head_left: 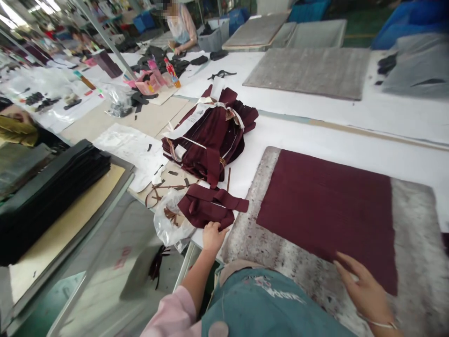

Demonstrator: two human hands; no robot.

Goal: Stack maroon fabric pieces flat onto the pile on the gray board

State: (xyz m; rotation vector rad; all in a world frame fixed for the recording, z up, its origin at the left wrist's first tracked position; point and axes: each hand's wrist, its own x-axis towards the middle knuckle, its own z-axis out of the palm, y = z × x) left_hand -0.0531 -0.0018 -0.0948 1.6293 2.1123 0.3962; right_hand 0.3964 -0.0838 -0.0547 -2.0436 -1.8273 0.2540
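A rectangular maroon fabric panel point(329, 210) lies flat on a worn grey board point(305, 262) in front of me. Over the panel's near edge is my right hand point(366, 288), open, with thumb and fingers apart. My left hand point(213, 238) reaches the near edge of a small pile of maroon fabric strips point(206, 206) left of the board. Its fingertips touch or nearly touch the pile, and its fingers look slightly spread. Behind that pile sits a larger bundle of maroon fabric pieces point(210, 135), tied with white strips.
A clear plastic bag point(171, 224) with brown scraps lies at the table edge. Stacked black sheets point(52, 196) stand on the left. Farther back are another grey board point(308, 72), a pink basket point(149, 84), a bottle point(171, 72) and a co-worker point(182, 30).
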